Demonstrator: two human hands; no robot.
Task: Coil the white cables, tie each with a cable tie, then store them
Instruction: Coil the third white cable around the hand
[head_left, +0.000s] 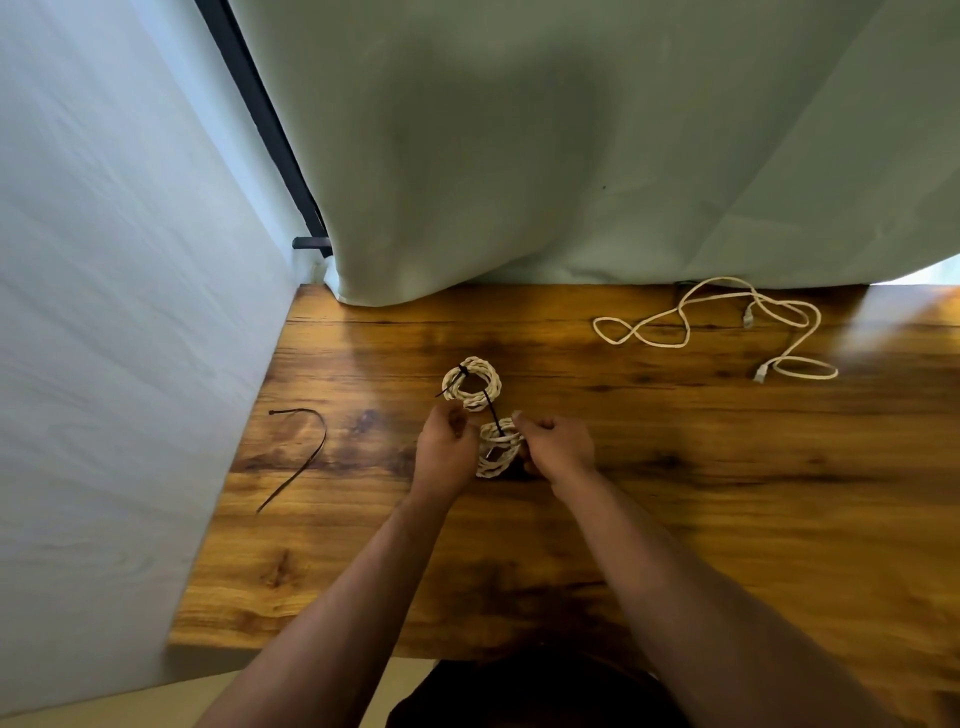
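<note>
Between my two hands a coiled white cable (497, 451) stands on edge above the wooden table (675, 493). A black cable tie (493, 413) runs around the coil and sticks up from its top. My left hand (444, 444) grips the coil's left side and my right hand (558, 441) grips its right side near the tie. Just beyond lies a second white coil (472, 383), bound with a black tie. A loose, uncoiled white cable (727, 327) sprawls at the table's back right.
A spare black cable tie (304, 457) lies near the table's left edge. A pale green cloth (571, 156) hangs over the back of the table, and a white wall (104, 312) stands along the left side.
</note>
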